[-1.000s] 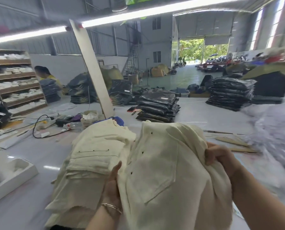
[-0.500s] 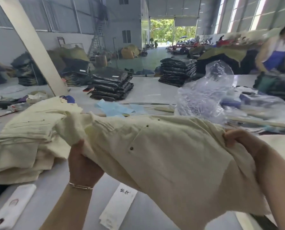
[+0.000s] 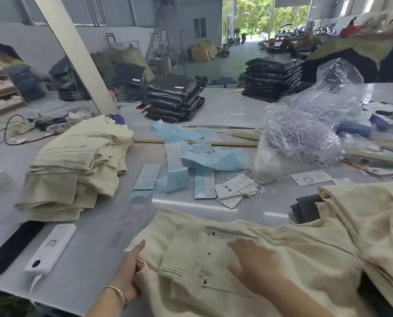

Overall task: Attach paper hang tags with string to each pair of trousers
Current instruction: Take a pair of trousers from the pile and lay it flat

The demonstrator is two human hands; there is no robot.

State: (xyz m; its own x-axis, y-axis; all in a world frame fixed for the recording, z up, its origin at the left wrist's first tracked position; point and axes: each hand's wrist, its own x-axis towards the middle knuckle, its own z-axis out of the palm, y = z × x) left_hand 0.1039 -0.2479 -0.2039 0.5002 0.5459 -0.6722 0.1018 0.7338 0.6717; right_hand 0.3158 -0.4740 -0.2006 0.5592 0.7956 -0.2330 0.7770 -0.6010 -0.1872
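Cream trousers (image 3: 248,266) spread flat across the bottom centre and lower right of the frame, on the grey table (image 3: 94,248), dark buttons running down the middle. Left hand (image 3: 128,274) coming in from the bottom edge, wrist with a thin bracelet, thumb pointing up toward the frame's centre, fingers tucked at the trousers' left edge and looking like a pinch on the fabric there. Right hand (image 3: 256,263) lying on top of the cloth just right of the buttons, palm down, fingers stretched out flat toward the left, gripping nothing; a bit blurred, so finer finger detail not clear. Forearm running off toward the lower right. Paper hang tags (image 3: 235,189) with white string sitting loose in a small heap at mid-frame, just beyond the trousers, not touching either hand. Blue paper strips (image 3: 197,156) scattered behind and left of the tags. Stack of folded cream trousers (image 3: 76,165) at the left middle. White power bank (image 3: 50,248) and a black phone (image 3: 12,245) side by side at lower left. Clear plastic bag of fasteners (image 3: 303,133) at right of centre, black packed bundles (image 3: 175,99) farther up.
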